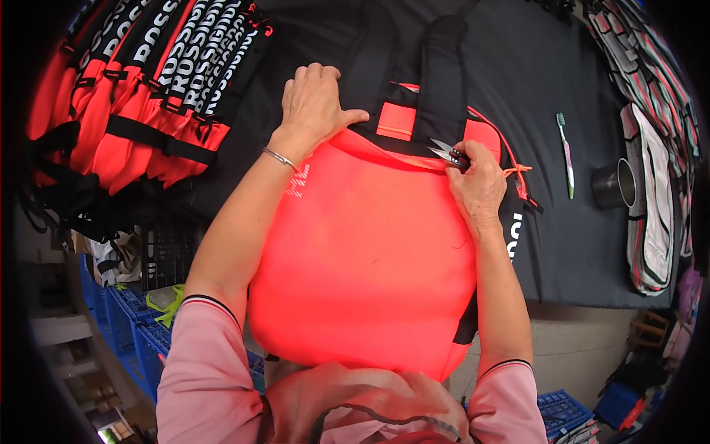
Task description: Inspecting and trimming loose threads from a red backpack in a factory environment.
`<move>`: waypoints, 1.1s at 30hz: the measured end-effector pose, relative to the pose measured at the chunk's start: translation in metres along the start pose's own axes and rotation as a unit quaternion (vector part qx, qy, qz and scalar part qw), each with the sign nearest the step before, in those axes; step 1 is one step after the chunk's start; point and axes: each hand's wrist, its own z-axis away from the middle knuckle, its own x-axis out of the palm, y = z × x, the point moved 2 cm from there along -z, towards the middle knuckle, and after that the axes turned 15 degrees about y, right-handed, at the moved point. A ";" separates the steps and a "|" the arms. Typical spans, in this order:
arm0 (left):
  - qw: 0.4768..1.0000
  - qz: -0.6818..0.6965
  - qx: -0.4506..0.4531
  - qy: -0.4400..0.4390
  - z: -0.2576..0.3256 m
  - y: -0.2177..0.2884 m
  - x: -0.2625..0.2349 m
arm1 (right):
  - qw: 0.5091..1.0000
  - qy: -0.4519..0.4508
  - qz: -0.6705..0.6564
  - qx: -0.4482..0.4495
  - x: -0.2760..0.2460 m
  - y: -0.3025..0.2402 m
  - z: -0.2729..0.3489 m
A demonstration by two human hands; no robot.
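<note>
A coral-red backpack (362, 251) lies before me on the black-covered table, its two black shoulder straps (442, 74) stretching away at the far end. On the bag's upper left edge rests my left hand (314, 103), thumb spread from the fingers, gripping nothing that I can see. My right hand (477, 181) is closed around small thread snips (449, 152), whose parted blades point left over the bag's top edge. Beside that hand hangs an orange zip-pull cord (518, 170). A few dark thread bits (375, 261) show on the red panel.
Stacked red-and-black bags (148, 111) fill the far left. To the right lie a toothbrush (566, 155), a dark metal cup (614, 185) on its side and grey fabric pieces (651, 214). Blue plastic crates (133, 311) stand below the table at left.
</note>
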 end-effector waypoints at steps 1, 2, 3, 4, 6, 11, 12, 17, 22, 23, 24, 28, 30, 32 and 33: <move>1.000 -0.004 0.022 -0.010 -0.003 0.004 -0.006 | 1.000 0.000 0.004 0.003 -0.001 -0.001 -0.001; 1.000 -0.004 0.022 -0.008 -0.003 0.004 -0.004 | 1.000 0.001 0.003 0.001 0.000 -0.001 -0.001; 0.998 0.047 0.026 -0.015 -0.003 0.005 0.002 | 1.000 0.003 0.012 -0.009 0.000 0.000 -0.001; 0.995 0.097 0.029 -0.023 -0.002 0.005 0.008 | 1.000 0.004 0.019 -0.019 0.000 0.000 -0.002; 0.988 0.151 0.000 -0.020 0.000 0.010 0.009 | 1.000 -0.013 0.022 -0.012 -0.003 -0.007 -0.009; 0.908 0.321 -0.132 -0.235 -0.009 -0.005 0.016 | 0.987 0.037 -0.056 -0.144 -0.002 -0.055 -0.041; 0.829 0.463 -0.190 -0.249 -0.009 -0.009 0.021 | 0.991 0.010 -0.090 -0.097 0.001 -0.064 -0.048; 0.737 0.556 -0.302 -0.239 0.002 -0.018 0.034 | 0.987 0.027 -0.109 -0.116 0.030 -0.058 -0.038; 0.782 0.481 -0.344 -0.196 0.008 -0.019 0.034 | 0.970 0.058 -0.103 -0.215 0.045 -0.058 -0.031; 0.785 0.478 -0.349 -0.183 0.010 -0.020 0.036 | 0.963 0.083 -0.107 -0.234 0.045 -0.059 -0.033; 0.789 0.474 -0.353 -0.168 0.010 -0.021 0.038 | 0.962 0.081 -0.107 -0.236 0.047 -0.059 -0.034; 0.766 0.523 -0.333 -0.168 0.010 -0.022 0.041 | 0.961 0.061 -0.063 -0.261 0.051 -0.058 -0.037; 0.775 0.499 -0.324 -0.214 0.007 -0.024 0.043 | 0.959 0.062 -0.054 -0.273 0.051 -0.059 -0.039; 0.763 0.512 -0.322 -0.226 0.007 -0.029 0.050 | 0.948 0.063 -0.021 -0.313 0.051 -0.063 -0.041; 0.754 0.524 -0.317 -0.236 0.008 -0.029 0.052 | 0.947 0.063 -0.021 -0.313 0.051 -0.063 -0.043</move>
